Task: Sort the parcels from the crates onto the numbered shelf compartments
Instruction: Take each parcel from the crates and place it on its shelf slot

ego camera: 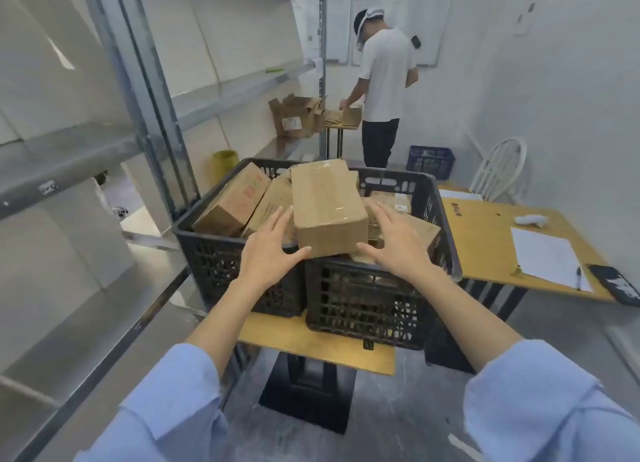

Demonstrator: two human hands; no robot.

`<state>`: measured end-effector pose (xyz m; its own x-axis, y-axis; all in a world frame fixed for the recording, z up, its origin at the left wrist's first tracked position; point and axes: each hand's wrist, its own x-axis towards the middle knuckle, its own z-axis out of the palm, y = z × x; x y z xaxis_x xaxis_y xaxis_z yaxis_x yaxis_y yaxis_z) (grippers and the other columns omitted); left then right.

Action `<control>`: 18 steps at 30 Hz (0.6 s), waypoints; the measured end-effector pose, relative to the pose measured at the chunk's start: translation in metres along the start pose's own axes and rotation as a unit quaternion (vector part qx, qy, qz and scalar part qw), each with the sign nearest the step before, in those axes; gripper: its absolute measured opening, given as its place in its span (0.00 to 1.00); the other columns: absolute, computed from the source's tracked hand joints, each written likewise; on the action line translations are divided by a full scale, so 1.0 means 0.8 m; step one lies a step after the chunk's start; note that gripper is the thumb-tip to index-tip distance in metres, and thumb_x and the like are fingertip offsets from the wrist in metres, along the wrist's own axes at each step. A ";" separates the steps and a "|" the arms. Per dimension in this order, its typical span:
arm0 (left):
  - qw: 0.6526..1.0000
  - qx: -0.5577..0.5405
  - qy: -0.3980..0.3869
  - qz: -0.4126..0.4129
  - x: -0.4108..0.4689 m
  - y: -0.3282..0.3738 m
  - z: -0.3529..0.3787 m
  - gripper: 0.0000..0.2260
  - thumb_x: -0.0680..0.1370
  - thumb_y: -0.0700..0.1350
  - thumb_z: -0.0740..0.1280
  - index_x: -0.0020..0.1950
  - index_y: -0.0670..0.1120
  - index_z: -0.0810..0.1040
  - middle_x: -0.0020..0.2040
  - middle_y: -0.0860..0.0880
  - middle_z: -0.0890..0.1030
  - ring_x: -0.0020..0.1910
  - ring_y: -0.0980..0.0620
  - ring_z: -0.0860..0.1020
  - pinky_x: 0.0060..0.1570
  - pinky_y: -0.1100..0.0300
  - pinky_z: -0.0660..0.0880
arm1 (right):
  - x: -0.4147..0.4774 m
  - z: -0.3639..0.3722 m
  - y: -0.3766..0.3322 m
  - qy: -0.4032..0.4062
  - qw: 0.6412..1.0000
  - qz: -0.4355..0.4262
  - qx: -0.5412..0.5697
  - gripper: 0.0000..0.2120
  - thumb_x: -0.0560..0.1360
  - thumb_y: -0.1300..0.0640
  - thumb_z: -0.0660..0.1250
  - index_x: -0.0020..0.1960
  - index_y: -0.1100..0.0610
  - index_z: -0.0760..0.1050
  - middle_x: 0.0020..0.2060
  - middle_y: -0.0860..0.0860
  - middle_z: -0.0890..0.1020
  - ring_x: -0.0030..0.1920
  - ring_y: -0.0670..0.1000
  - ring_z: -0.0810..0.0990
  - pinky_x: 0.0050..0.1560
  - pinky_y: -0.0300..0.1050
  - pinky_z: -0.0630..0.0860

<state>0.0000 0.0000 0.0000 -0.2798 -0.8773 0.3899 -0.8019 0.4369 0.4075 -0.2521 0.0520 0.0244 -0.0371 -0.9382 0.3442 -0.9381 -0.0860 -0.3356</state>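
White-walled storeroom, with grey metal shelving (86, 146) running down the left side and a wooden tabletop (311, 345) in the middle that carries a black plastic crate (363, 302). On top of the heap in that crate lies a tape-wrapped cardboard parcel (325, 202), tilted, with its near end reaching the crate's front rim. The left hand (266, 250) and the right hand (398, 245) flank that end. Their fingers are spread and straight and hold nothing; whether the fingertips already touch the cardboard cannot be told.

The main risk, as I judge it, is the glossy tape: pressed only between flat palms at the near end, the parcel could slide out and drop. Lifting it may also unsettle the boxes it rests on, since they lean at odd angles.

The black crate is heaped above its rim with brown parcels, among them a red-printed box (232, 202) propped at the left. A blue crate (431, 160) stands on the floor well behind; its contents are hidden.
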 end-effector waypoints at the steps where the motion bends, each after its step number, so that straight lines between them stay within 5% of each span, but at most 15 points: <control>1: 1.000 -0.004 -0.003 -0.004 0.009 0.000 0.006 0.39 0.75 0.66 0.66 0.80 0.57 0.52 0.80 0.55 0.54 0.77 0.52 0.60 0.71 0.44 0.61 | 0.012 0.004 0.006 -0.007 1.000 -0.007 0.009 0.41 0.75 0.41 0.70 0.80 0.45 0.51 0.78 0.50 0.60 0.77 0.53 0.60 0.73 0.54 0.63; 9: 0.994 -0.095 -0.032 -0.054 0.048 -0.017 0.048 0.41 0.73 0.63 0.70 0.79 0.60 0.51 0.80 0.56 0.52 0.78 0.52 0.56 0.71 0.47 0.63 | 0.077 0.036 0.039 -0.101 0.993 -0.020 0.058 0.43 0.75 0.41 0.70 0.80 0.46 0.49 0.78 0.51 0.57 0.75 0.54 0.61 0.73 0.60 0.64; 18: 0.980 -0.187 -0.031 -0.054 0.070 -0.026 0.066 0.40 0.72 0.54 0.75 0.78 0.54 0.59 0.76 0.54 0.64 0.71 0.58 0.63 0.70 0.56 0.63 | 0.095 0.049 0.047 -0.106 0.986 -0.030 0.128 0.46 0.70 0.43 0.75 0.79 0.46 0.51 0.76 0.48 0.65 0.71 0.51 0.68 0.69 0.57 0.69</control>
<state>-0.0267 -0.0684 -0.0303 -0.2455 -0.9275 0.2819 -0.5822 0.3735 0.7222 -0.2770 -0.0358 0.0036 0.1139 -0.9757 0.1873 -0.8180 -0.1991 -0.5397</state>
